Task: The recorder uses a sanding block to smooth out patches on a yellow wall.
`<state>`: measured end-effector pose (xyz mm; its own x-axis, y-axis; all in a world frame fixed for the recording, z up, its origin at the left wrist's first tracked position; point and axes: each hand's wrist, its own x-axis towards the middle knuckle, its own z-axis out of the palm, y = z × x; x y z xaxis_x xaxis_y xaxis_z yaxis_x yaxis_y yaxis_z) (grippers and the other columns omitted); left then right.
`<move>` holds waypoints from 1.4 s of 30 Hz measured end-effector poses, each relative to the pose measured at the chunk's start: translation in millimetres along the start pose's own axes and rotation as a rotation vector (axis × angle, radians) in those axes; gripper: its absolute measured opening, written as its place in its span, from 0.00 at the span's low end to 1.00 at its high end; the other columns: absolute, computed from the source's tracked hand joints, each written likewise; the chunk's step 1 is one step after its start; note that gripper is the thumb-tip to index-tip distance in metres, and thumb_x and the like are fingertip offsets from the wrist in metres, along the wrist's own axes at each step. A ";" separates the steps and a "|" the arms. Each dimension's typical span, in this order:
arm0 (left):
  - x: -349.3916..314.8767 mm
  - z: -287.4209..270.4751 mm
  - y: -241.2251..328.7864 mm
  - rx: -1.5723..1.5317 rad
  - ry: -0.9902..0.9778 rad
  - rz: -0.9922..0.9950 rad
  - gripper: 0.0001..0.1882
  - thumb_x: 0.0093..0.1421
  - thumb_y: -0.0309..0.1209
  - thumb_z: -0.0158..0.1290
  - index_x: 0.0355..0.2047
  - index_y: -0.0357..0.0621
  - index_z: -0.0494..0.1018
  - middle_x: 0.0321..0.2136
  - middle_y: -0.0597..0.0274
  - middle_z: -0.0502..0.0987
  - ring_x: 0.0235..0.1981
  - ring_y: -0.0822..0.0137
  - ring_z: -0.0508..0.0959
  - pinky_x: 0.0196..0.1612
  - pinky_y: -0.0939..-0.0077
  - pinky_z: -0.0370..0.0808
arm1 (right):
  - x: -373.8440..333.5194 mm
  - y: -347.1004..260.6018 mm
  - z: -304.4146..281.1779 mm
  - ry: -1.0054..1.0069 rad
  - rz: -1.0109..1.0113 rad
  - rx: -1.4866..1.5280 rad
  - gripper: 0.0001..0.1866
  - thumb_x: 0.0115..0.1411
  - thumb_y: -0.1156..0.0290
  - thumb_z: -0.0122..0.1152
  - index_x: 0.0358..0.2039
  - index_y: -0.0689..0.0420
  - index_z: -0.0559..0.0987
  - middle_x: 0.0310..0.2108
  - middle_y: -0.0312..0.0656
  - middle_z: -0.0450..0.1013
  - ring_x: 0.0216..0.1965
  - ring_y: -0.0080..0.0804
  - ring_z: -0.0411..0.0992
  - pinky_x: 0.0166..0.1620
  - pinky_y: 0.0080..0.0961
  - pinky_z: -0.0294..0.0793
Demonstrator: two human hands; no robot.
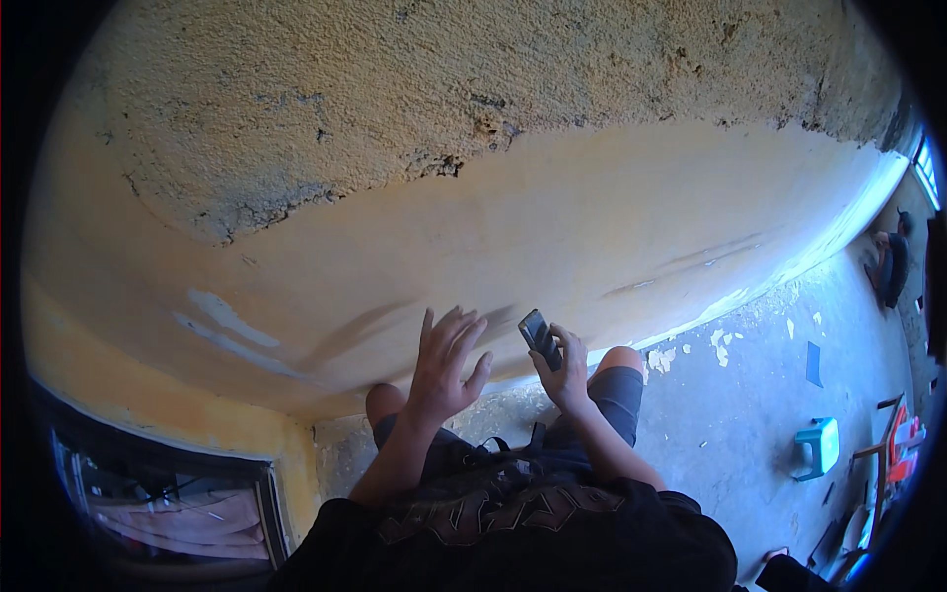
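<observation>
My left hand [449, 370] is raised before the wall with its fingers spread and nothing in it. To its right, my right hand [566, 373] grips a small dark rectangular block [540, 338], tilted, with one flat side showing. I cannot tell whether it is a phone or a sanding block. Both hands appear apart from the yellow wall [552, 227], and shadows fall on its smooth lower part. Higher up, the wall's surface is rough, with a ragged, chipped edge [449, 166] between the two parts.
A window opening [168, 513] with a pinkish cloth is at lower left. On the grey floor [730, 414] lie paint flakes and a blue sheet [813, 363]. A turquoise stool [818, 449] stands at right, near red items [902, 449]. Another person [894, 259] is at far right.
</observation>
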<state>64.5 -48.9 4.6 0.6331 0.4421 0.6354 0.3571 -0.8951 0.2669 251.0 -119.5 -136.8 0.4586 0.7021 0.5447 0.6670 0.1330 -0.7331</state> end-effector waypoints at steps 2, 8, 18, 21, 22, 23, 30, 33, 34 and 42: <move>18.0 -6.6 0.9 0.054 0.034 0.039 0.28 0.54 0.30 0.57 0.55 0.42 0.65 0.54 0.52 0.68 0.58 0.48 0.66 0.63 0.42 0.53 | -8.3 -1.8 2.8 -0.018 0.009 0.026 0.30 0.48 0.71 0.69 0.52 0.58 0.69 0.43 0.47 0.71 0.43 0.45 0.69 0.46 0.39 0.65; 105.9 22.3 15.9 0.341 -0.070 0.272 0.35 0.56 0.42 0.56 0.61 0.45 0.60 0.63 0.51 0.56 0.64 0.44 0.55 0.64 0.39 0.46 | -38.5 -8.0 2.9 -0.030 0.099 0.112 0.30 0.47 0.72 0.70 0.51 0.59 0.69 0.43 0.47 0.71 0.42 0.44 0.69 0.46 0.38 0.67; 174.2 84.3 41.4 0.605 -0.056 0.254 0.46 0.55 0.52 0.53 0.68 0.49 0.47 0.69 0.54 0.44 0.68 0.46 0.43 0.61 0.27 0.35 | -51.5 30.3 -21.1 0.061 0.279 0.223 0.31 0.48 0.74 0.70 0.52 0.61 0.69 0.45 0.48 0.71 0.43 0.43 0.70 0.48 0.38 0.68; 188.4 92.6 52.0 0.629 -0.023 0.260 0.46 0.55 0.53 0.54 0.68 0.49 0.47 0.69 0.54 0.43 0.68 0.44 0.43 0.59 0.24 0.35 | -46.8 43.0 -34.9 0.097 0.229 0.133 0.30 0.49 0.74 0.70 0.52 0.62 0.68 0.45 0.48 0.71 0.41 0.42 0.71 0.45 0.34 0.70; 191.1 95.1 56.3 0.628 -0.027 0.260 0.46 0.55 0.53 0.54 0.68 0.49 0.47 0.69 0.54 0.43 0.68 0.44 0.43 0.59 0.24 0.35 | -45.9 46.7 -38.7 0.096 0.234 0.134 0.30 0.49 0.74 0.70 0.52 0.62 0.68 0.45 0.48 0.71 0.41 0.42 0.71 0.45 0.34 0.70; 194.0 98.1 60.5 0.625 -0.016 0.249 0.47 0.54 0.52 0.54 0.68 0.49 0.47 0.68 0.53 0.43 0.68 0.42 0.43 0.59 0.23 0.36 | -44.9 50.7 -41.8 0.125 0.231 0.111 0.30 0.49 0.74 0.70 0.52 0.62 0.68 0.45 0.48 0.71 0.40 0.41 0.71 0.45 0.34 0.70; 193.5 125.4 77.7 0.582 -0.037 0.212 0.44 0.55 0.46 0.55 0.67 0.47 0.49 0.68 0.47 0.44 0.66 0.33 0.43 0.59 0.24 0.37 | -42.1 58.8 -58.6 0.129 0.372 0.086 0.30 0.49 0.76 0.70 0.52 0.63 0.68 0.43 0.48 0.71 0.39 0.40 0.71 0.44 0.32 0.72; 176.2 130.4 82.7 0.396 -0.172 0.280 0.36 0.57 0.43 0.53 0.64 0.47 0.56 0.67 0.46 0.45 0.67 0.39 0.46 0.63 0.32 0.40 | -39.1 64.3 -57.5 0.188 0.404 0.161 0.30 0.50 0.75 0.69 0.52 0.64 0.67 0.44 0.51 0.71 0.42 0.42 0.72 0.45 0.31 0.73; 167.2 130.3 82.2 0.218 -0.263 0.339 0.34 0.58 0.41 0.53 0.63 0.48 0.59 0.67 0.46 0.46 0.66 0.41 0.48 0.64 0.34 0.41 | -36.7 63.0 -59.0 0.195 0.423 0.198 0.30 0.51 0.75 0.68 0.53 0.63 0.67 0.45 0.50 0.71 0.41 0.39 0.72 0.44 0.29 0.72; 38.0 138.1 23.1 -0.475 -0.501 -0.164 0.27 0.59 0.35 0.56 0.57 0.41 0.65 0.55 0.46 0.68 0.55 0.52 0.71 0.58 0.58 0.67 | 15.4 29.6 -82.1 0.247 0.620 0.776 0.31 0.57 0.79 0.60 0.59 0.61 0.59 0.50 0.49 0.66 0.48 0.31 0.69 0.49 0.25 0.71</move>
<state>191.7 -44.8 -65.1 0.8772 0.4448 0.1807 0.2090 -0.6925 0.6905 326.0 -162.1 -116.7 0.7605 0.6491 -0.0157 -0.2523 0.2731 -0.9283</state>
